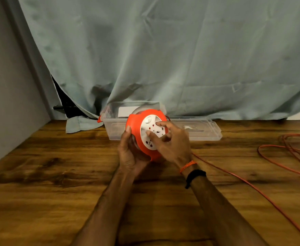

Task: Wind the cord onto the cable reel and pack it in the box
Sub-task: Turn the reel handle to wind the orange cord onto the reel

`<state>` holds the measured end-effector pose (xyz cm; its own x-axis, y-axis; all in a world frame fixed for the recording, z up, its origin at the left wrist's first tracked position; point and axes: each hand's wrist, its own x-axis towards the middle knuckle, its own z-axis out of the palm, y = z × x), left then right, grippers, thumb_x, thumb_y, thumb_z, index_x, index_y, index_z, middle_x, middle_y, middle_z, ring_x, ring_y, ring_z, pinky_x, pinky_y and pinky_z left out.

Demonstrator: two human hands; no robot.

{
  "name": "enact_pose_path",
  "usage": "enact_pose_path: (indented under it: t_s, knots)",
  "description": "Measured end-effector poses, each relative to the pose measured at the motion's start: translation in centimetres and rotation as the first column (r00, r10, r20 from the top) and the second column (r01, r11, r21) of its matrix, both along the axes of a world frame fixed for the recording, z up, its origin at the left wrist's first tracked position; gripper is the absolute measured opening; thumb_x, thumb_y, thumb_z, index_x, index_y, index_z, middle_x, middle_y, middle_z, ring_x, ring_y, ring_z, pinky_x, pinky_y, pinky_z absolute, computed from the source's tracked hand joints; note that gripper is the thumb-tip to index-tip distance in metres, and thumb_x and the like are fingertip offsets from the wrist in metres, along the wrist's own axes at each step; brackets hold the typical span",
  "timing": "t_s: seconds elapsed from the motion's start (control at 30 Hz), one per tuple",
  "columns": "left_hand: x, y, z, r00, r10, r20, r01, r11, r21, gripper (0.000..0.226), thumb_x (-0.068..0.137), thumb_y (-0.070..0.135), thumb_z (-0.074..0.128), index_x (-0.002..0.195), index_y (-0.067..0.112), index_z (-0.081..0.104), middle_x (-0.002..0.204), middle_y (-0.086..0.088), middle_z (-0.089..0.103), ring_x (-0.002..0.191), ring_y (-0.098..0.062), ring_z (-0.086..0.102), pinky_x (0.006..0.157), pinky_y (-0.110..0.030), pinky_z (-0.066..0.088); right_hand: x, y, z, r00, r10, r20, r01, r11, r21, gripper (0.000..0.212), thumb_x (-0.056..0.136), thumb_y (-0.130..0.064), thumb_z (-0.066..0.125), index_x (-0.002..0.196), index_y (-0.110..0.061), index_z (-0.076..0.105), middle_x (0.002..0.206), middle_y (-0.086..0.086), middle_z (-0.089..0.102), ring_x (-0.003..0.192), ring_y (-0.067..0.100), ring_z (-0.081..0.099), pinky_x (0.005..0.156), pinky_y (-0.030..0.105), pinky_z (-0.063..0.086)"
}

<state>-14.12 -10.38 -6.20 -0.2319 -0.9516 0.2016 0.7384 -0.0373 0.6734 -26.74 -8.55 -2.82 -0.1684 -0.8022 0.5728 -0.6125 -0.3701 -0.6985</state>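
An orange cable reel (136, 132) with a white socket face is held up above the wooden table, tilted toward me. My left hand (129, 153) cups it from below and behind. My right hand (172, 141) rests on the white face with its fingers spread over the sockets. A thin orange cord (252, 185) runs from under the reel across the table to the lower right, with loose loops (291, 148) lying at the right edge. A clear plastic box (113, 128) stands open behind the reel.
The box's clear lid (204, 130) lies flat to its right. A grey-green curtain (163, 50) hangs behind the table, and a grey wall (7, 103) bounds the left side. Wooden table surface (56, 192) stretches in front.
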Motion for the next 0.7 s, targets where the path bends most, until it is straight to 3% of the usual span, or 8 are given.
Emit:
enact_pose_path:
  t_s: [0.07,0.2,0.33,0.43,0.57,0.7]
  knots:
    - [0.2,-0.1,-0.2,1.000,-0.016,-0.012,0.016,1.000,0.017,0.085,0.069,0.059,0.078,0.140,0.017,0.057,0.142,-0.021,0.058,0.130,-0.043,0.055,0.106,-0.061,0.043,-0.7,0.0,-0.7,0.984,0.026,-0.178,-0.034,0.998,-0.047,0.054,0.077,-0.053,0.071,0.122,-0.025,0.063,0.080,-0.004,0.077,0.070,0.011,0.071,0.076,0.035,0.059]
    - [0.4,0.0,-0.3,1.000,-0.023,-0.005,0.023,0.999,0.044,0.087,0.062,0.060,0.083,0.136,0.019,0.061,0.136,-0.018,0.063,0.119,-0.037,0.064,0.092,-0.052,0.054,-1.8,-0.3,-2.0,0.905,0.011,-0.425,-0.112,0.971,-0.212,0.056,0.077,-0.042,0.067,0.131,-0.028,0.056,0.111,-0.001,0.065,0.070,0.004,0.054,0.060,0.026,0.056]
    - [0.5,-0.3,-0.4,1.000,-0.021,-0.005,0.021,0.997,0.068,0.095,0.056,0.061,0.085,0.138,0.019,0.060,0.133,-0.017,0.065,0.115,-0.035,0.066,0.092,-0.051,0.055,-2.4,-0.7,-2.3,0.837,0.068,-0.544,-0.176,0.973,-0.148,0.064,0.080,-0.036,0.060,0.142,-0.039,0.042,0.137,0.002,0.050,0.092,0.016,0.065,0.066,0.025,0.059]
    - [0.5,-0.4,-0.6,0.999,-0.045,0.012,0.044,0.997,0.067,0.101,0.054,0.063,0.085,0.141,0.019,0.057,0.136,-0.018,0.062,0.118,-0.036,0.064,0.092,-0.052,0.055,-2.4,-0.8,-1.9,0.790,0.098,-0.605,-0.187,0.979,-0.085,0.066,0.087,-0.030,0.056,0.147,-0.043,0.033,0.145,0.005,0.046,0.107,0.023,0.064,0.072,0.030,0.062]
    - [0.6,-0.6,-0.7,0.997,-0.080,-0.001,0.080,0.995,0.063,0.100,0.052,0.064,0.086,0.138,0.020,0.060,0.136,-0.019,0.063,0.118,-0.037,0.065,0.093,-0.054,0.054,-2.2,-0.9,-1.5,0.771,0.080,-0.632,-0.171,0.982,-0.085,0.065,0.088,-0.022,0.057,0.145,-0.045,0.036,0.144,0.008,0.048,0.107,0.029,0.065,0.068,0.040,0.063]
    - [0.8,-0.8,-0.8,0.995,-0.094,0.013,0.094,0.995,0.036,0.088,0.053,0.065,0.085,0.129,0.023,0.068,0.132,-0.017,0.066,0.118,-0.037,0.065,0.097,-0.059,0.051,-2.0,-0.9,-1.3,0.746,0.112,-0.656,-0.169,0.985,-0.024,0.057,0.092,-0.019,0.055,0.142,-0.045,0.043,0.148,0.011,0.043,0.111,0.034,0.064,0.078,0.044,0.062]
